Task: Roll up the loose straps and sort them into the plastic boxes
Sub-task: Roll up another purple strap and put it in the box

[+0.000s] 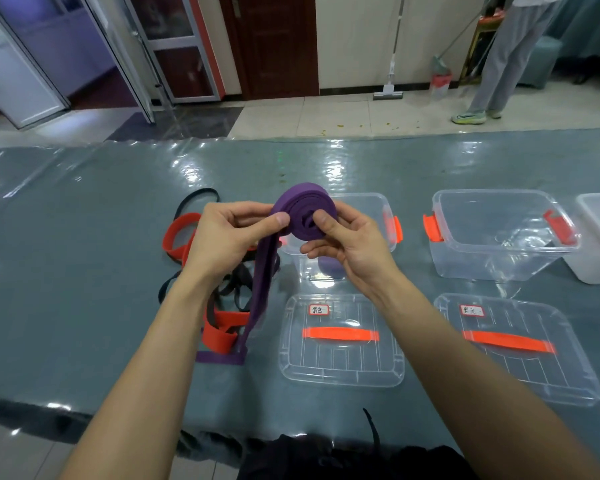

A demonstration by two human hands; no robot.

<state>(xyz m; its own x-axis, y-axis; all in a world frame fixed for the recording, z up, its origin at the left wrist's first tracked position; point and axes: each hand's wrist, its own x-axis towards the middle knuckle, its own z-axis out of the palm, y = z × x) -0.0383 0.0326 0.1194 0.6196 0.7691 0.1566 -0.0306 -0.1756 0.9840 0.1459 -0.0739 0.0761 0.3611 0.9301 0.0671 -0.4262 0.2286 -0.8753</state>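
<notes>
A grey-blue table point(84, 254) under glossy clear film is carrying the work. Above it, both hands are holding a purple strap point(293, 221), partly wound into a flat coil point(305, 199) whose face is turning toward the camera. The right hand point(354, 251) is pinching the coil's centre between thumb and fingers. The left hand point(222, 237) is pinching the rim where the unwound length is leaving it.

That tail point(264, 292) is dropping from the coil's left edge and running down toward the person. Its end is lying on the table beside the pile of red and black loose straps point(222, 327). The tail's long axis is therefore lying on the left hand's side, so that hand appears better placed to feed it while the right turns the coil.

The open clear box point(378, 206) is standing directly behind and below the coil, nearer the right hand, with something purple showing through its wall. Its labelled lid point(340, 368) is lying in front.
</notes>
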